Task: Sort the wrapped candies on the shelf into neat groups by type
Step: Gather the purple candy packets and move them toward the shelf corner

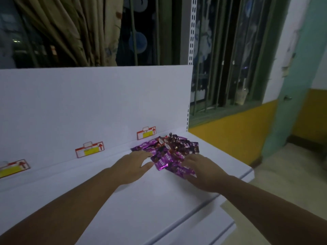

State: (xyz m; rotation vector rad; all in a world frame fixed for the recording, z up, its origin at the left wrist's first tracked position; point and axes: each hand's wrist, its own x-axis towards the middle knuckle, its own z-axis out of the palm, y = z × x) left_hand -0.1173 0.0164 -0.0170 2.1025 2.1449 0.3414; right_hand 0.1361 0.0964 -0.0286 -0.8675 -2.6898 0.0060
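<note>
Purple wrappers in the candy pile (168, 152) read "KISS". The pile lies at the shelf's (123, 200) far right end, between the hands: left hand (131, 166) open and flat beside it, right hand (201, 171) spread open on its near edge.

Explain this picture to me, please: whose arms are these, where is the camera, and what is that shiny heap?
No machine here: a person wears a camera on the head, looking forward and down, so you see their own two bare arms. The left hand and the right hand reach, fingers spread, to either side of a mixed heap of shiny purple and dark red wrapped candies lying on a white metal shelf. The right hand rests on the near purple wrappers; neither hand has lifted anything. Red and yellow price tags sit on the white back panel behind.
</note>
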